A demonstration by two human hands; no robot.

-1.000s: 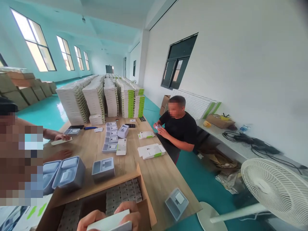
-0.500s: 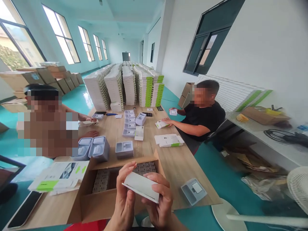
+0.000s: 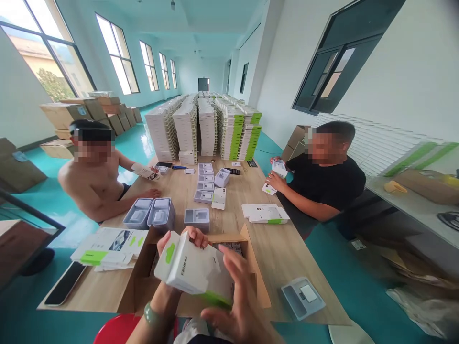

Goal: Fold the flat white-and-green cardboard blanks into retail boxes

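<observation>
A white product box [image 3: 201,267] with green patches and a hang tab is tilted above the carton in front of me. My left hand [image 3: 196,237] grips it from behind, its fingers curled over the far edge and partly hidden. My right hand [image 3: 241,291] is at the box's right end, fingers and thumb spread; whether it touches the box I cannot tell. Beneath is an open cardboard carton [image 3: 131,289], its contents mostly covered by the box and hands. A grey plastic tray [image 3: 303,298] with a small white item in it lies to my right.
Flattened cartons [image 3: 107,246] and a phone [image 3: 66,284] lie at left. Several plastic trays [image 3: 196,219] occupy the table's middle. Tall stacks of boxes [image 3: 206,129] stand behind. Co-workers sit at left [image 3: 95,181] and right [image 3: 326,172], each holding packaging.
The box in my hands has turned, now showing its printed face, green patches and tab. My right hand has spread its fingers. The right co-worker has brought a tray and packaging together; the view has shifted left.
</observation>
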